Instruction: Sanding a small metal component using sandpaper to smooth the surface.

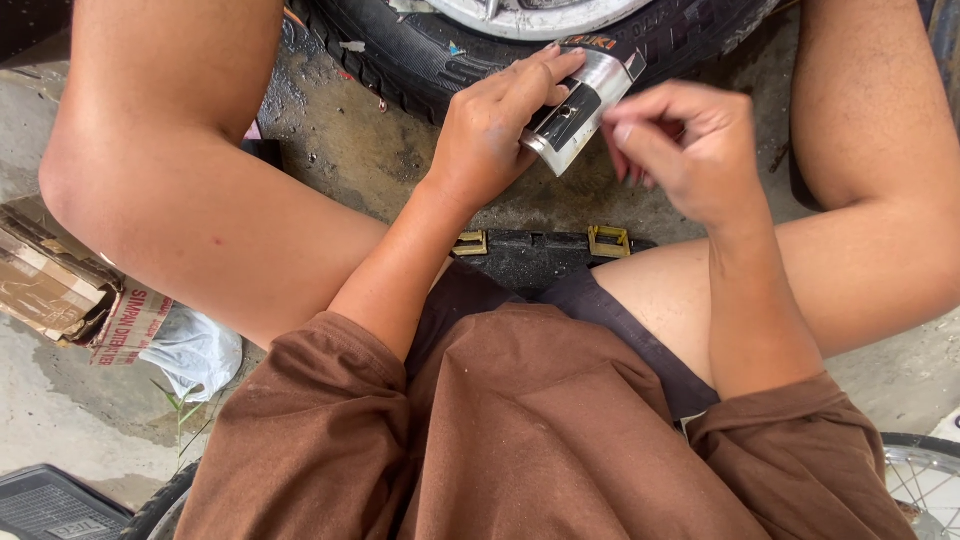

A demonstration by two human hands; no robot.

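Silvery metal, the small flat tin (578, 110) is sitting just below the tyre (420, 50), looking light, stiff and slippery. Left hand (495, 130) is clasping its sides; right hand (680, 145) is hovering beside it, fingertips pinched together.

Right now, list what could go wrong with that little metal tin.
1. The left hand holds the silver tin only by its fingers, above wet concrete; it could slip and land in the dirt.
2. The right hand pinches something too small to make out beside the tin; it might be dropped and lost near the tyre.
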